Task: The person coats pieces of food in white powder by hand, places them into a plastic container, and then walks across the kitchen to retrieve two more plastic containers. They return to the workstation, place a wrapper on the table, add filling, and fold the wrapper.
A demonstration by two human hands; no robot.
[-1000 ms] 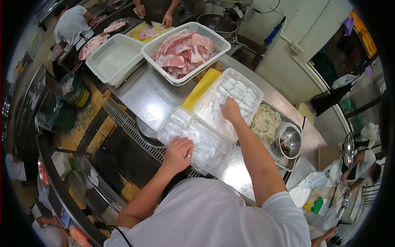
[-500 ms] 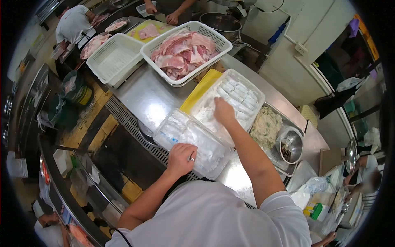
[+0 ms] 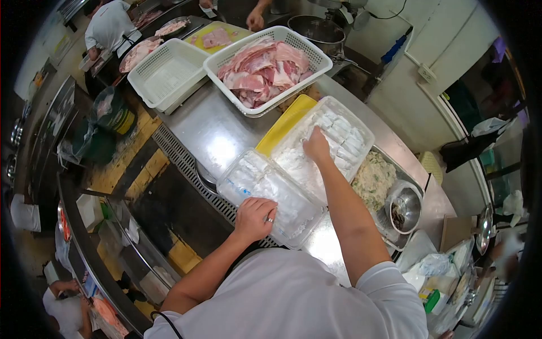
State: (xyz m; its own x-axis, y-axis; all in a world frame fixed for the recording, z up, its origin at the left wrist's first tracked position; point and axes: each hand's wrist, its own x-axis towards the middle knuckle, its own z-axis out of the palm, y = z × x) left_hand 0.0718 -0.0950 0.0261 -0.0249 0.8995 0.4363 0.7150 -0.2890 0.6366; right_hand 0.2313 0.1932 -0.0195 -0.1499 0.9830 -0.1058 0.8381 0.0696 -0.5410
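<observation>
My right hand reaches down into a clear plastic tub of white powder. Its fingers are drawn together at the powder, and whatever they hold is hidden. Rows of white, powder-coated pieces lie in the tub beside this hand. My left hand, with a ring on one finger, has its fingers curled over the near left edge of a second clear plastic container. That container holds white powdery contents, with a blue mark on its left part. A yellow board shows under the tub's left side.
A white basket of raw meat stands beyond, beside an empty white basket. Right of the tub are a tray of greenish-flecked paste and a metal bowl. A co-worker's hand shows at the far side.
My right hand has shifted slightly within the powder, its fingers lower. The whole view has swung a little, so the surroundings sit further right. My left hand stays on the container.
</observation>
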